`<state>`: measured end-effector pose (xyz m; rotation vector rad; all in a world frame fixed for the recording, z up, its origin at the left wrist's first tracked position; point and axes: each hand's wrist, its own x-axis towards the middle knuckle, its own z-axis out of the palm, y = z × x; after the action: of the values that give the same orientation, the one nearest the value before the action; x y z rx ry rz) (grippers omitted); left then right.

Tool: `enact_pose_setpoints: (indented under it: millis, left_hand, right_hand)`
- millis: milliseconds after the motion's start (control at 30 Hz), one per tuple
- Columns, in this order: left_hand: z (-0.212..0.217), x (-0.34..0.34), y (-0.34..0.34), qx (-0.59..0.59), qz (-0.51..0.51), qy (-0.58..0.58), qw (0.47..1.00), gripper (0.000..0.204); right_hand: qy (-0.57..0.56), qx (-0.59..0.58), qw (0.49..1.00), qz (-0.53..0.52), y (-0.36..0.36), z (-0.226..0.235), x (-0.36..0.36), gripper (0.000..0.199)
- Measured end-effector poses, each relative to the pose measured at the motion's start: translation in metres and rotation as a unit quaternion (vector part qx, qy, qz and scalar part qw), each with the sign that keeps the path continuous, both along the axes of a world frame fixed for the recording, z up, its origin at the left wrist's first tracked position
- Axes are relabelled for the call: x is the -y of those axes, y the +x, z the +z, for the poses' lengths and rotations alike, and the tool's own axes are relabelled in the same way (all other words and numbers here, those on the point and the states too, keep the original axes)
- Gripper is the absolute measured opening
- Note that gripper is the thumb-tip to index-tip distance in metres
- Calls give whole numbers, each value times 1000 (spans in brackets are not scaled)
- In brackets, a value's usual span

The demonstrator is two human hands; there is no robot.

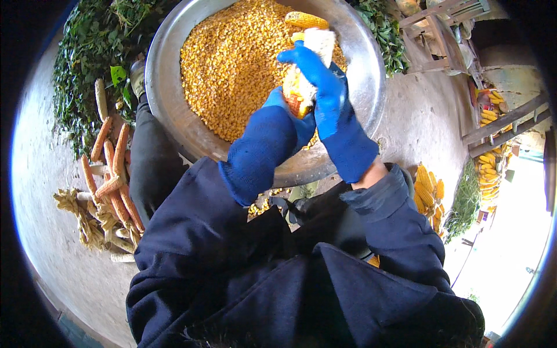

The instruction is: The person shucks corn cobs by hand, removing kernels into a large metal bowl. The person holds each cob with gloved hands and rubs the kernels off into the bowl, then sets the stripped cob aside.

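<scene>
- The corn ear (295,90) is held in both gloved hands above the right part of the metal basin (165,64).
- The left hand (288,113), in a blue knitted glove, is placed on the near, left side of the ear; its fingers are closed around the near end, and the fingertips are partly hidden.
- The right hand (326,87), gloved likewise, is placed on the right side; its fingers are clamped on the ear, with one finger extended across it toward the left.
- A pale cob section (319,43) is exposed beyond the right hand, on the far side; whether it belongs to the same ear cannot be told.
- The basin is filled with loose yellow kernels (232,64); a yellow ear (306,20) is laid on them at the far right.
- Dark leg clothing (152,168) is seen just left of the basin.
- Reddish cobs (120,153) are stacked on the floor (52,191) at left, with dry husks (87,223) placed nearer.
- Green foliage (96,52) is heaped at the far left.
- Yellow ears (428,194) are piled at right, near the right sleeve (400,217).
- A wooden frame (444,43) is positioned at the far right.
</scene>
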<state>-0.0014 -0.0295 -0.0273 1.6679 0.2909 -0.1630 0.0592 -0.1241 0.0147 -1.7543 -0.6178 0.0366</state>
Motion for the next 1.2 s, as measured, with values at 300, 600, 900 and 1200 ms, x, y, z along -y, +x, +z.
enact_pose_setpoints:
  millis: [300,600,900,1200]
  left_hand:
    - [48,-31,-6,-138,-169,-400,890,49]
    - [12,-1,-13,-58,-65,34,996,57]
    - [9,-1,-18,0,-45,124,991,65]
    - [8,-10,-11,-18,-83,-21,996,84]
  right_hand:
    - [270,-297,912,89,10,34,29,54]
    - [185,-152,968,68,11,0,20,43]
    - [218,-237,945,-61,1,10,1,31]
    - [278,-357,890,57,21,32,31,56]
